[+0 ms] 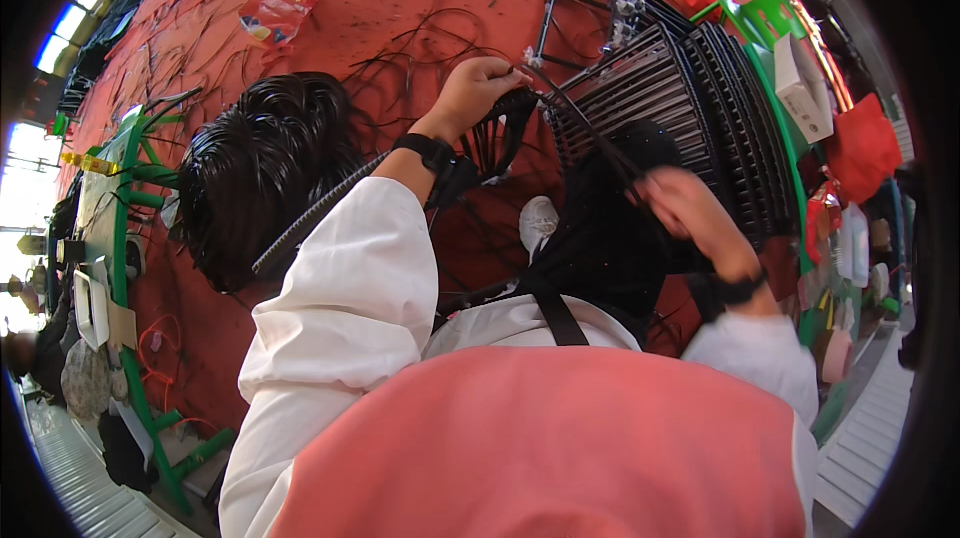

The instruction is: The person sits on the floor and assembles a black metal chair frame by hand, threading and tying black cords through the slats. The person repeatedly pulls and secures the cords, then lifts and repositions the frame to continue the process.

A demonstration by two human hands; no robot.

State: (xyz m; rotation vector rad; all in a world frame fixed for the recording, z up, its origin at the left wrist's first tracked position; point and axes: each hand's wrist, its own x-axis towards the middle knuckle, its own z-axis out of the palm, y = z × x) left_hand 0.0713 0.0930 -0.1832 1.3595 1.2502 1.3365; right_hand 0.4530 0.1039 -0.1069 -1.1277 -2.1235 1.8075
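My left hand point(484, 87) pinches dark strips at the end of a dark woven frame point(504, 134), which lies across my lap area and partly under my left forearm. From there a dark, flat strip point(581, 121) runs down to the right. My right hand point(679, 208), blurred, is closed around that strip above my black-clad knee. A ribbed dark edge point(322, 215) sticks out to the left of my left forearm. Just beyond my knee stands a stack of dark woven frames point(637, 87) with slatted sides.
A heap of glossy dark strips point(262, 163) lies at left. Green-framed tables point(120, 238) stand at left and right, the right one bearing a white box point(802, 87). Loose strips and a red plastic packet point(277, 16) lie on the red floor. A green chair point(769, 12) stands at the upper right.
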